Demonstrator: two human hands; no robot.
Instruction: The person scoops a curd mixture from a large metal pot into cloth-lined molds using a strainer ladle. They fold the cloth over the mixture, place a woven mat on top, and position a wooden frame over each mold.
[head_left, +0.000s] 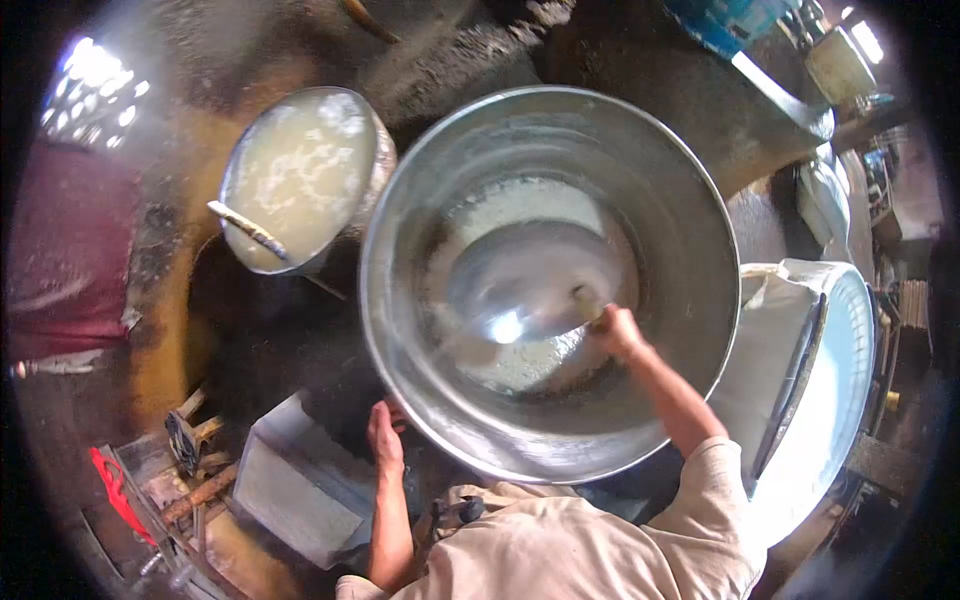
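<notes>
A large round metal pot (685, 230) stands in front of me, with whitish material on its bottom. My right hand (620, 333) reaches inside and is closed around the short handle of a wide, round metal scoop (535, 270). The scoop is blurred and shines at one spot; it covers much of the white material. Outside the pot, at its lower left side, my left hand (385, 430) is against or very near the wall, below the rim. Its fingers are slightly bent and apart, with nothing seen in them.
Left of the pot is a bucket (375, 165) of cloudy whitish liquid, a stick (248, 230) across its rim. A pale blue tub (850, 340) with white cloth (765, 335) stands close on the right. A grey box-like container (300, 490) lies lower left, near wooden pieces (205, 485).
</notes>
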